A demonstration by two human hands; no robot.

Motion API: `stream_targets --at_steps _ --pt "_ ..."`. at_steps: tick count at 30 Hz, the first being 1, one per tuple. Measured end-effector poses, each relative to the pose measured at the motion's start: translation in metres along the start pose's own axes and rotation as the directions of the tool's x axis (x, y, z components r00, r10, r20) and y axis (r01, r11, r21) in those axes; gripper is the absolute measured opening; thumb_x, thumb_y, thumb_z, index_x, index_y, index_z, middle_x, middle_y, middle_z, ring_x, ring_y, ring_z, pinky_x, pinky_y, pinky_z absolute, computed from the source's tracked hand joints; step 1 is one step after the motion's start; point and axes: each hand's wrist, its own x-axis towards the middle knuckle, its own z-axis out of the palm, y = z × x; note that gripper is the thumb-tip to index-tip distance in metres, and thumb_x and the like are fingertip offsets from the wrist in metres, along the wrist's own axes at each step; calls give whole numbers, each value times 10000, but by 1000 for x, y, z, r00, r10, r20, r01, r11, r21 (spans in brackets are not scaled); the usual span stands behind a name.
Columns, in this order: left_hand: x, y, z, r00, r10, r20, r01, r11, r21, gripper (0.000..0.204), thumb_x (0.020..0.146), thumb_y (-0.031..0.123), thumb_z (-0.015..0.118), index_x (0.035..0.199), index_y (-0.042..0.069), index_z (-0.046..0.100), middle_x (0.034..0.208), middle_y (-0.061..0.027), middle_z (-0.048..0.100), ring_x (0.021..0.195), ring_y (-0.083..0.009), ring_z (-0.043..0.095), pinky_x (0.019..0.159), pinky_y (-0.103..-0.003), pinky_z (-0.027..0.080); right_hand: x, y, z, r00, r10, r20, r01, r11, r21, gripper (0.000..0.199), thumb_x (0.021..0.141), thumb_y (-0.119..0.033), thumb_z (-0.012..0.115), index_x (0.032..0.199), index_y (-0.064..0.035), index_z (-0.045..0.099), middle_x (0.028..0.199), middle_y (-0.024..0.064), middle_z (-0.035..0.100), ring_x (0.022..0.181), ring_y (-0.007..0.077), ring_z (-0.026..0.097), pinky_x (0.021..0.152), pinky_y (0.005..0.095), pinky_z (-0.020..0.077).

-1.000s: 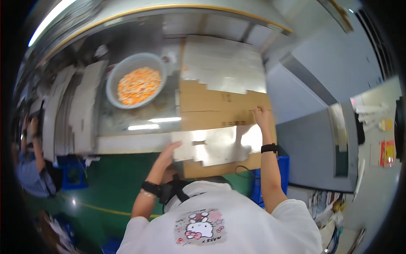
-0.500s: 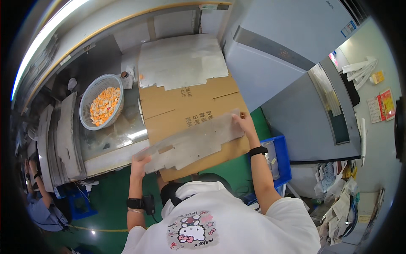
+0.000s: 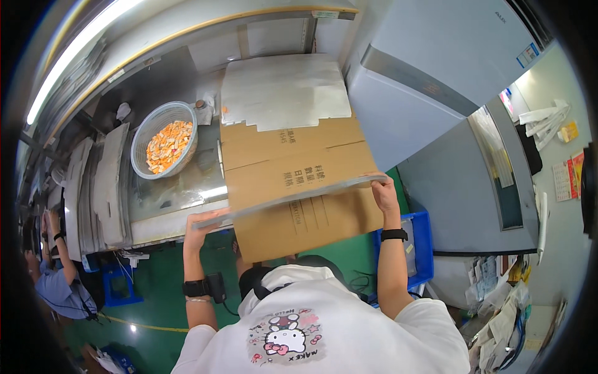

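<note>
My left hand (image 3: pixel 199 229) and my right hand (image 3: pixel 385 194) each grip one end of a long grey flat sheet (image 3: pixel 299 195). The sheet stands nearly on edge, so only a thin strip of it shows. It is held over a brown flat cardboard piece (image 3: pixel 336 221) with printing on it. At the far end of the cardboard lies a pale grey flat stack or sheet (image 3: pixel 283 90) with a notched near edge. Whether the held piece is one layer or several, I cannot tell.
Left of the cardboard, a grey plastic basket (image 3: pixel 141 138) holds many small orange-and-white pieces. Grey boards (image 3: pixel 111 187) stand upright farther left. A blue crate (image 3: pixel 425 249) sits low at the right, near a large grey cabinet (image 3: pixel 461 174). Another person (image 3: pixel 65 290) works at the far left.
The sheet has tilted from showing its broad face to nearly edge-on. My right hand has moved a little right and down; both hands keep hold. The view has shifted slightly.
</note>
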Motion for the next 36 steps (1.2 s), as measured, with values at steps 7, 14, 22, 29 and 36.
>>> stream_targets --at_steps 7,14,22,29,36 --pt "-3 -13 8 988 -50 -145 38 996 -86 382 664 -87 532 1039 -24 503 940 -144 569 870 -166 531 764 -243 403 -2 -3 19 995 87 -42 -87 996 0 199 674 12 545 873 0 540 890 113 559 893 207 503 828 309 353" --pt "-4 -17 6 994 -71 -83 72 997 17 296 665 -83 524 957 -41 547 932 -147 572 891 -186 538 781 -263 413 -7 6 11 990 111 -85 -124 976 -177 266 608 115 500 839 -1 558 863 91 569 864 179 516 752 268 403" --pt "-2 -7 3 984 -92 -155 105 991 80 241 648 -72 517 879 -47 583 907 -127 584 858 -178 548 773 -257 413 -4 4 16 997 31 -71 -46 976 -212 166 606 104 541 738 13 584 816 109 589 753 174 548 683 258 434" --pt "-1 -13 -3 997 -36 -67 49 977 207 247 621 -89 506 846 -40 595 900 -115 591 874 -185 540 782 -257 401 -6 -5 11 996 36 -79 -59 947 -317 169 588 81 571 741 14 595 806 116 599 766 174 557 695 257 437" --pt "5 5 -1 989 71 132 -95 977 191 224 583 -10 573 803 -6 619 903 -143 584 894 -253 539 829 -328 382 2 -10 3 1000 13 -14 -18 914 -406 185 569 71 555 739 18 604 820 116 597 767 182 557 704 254 429"
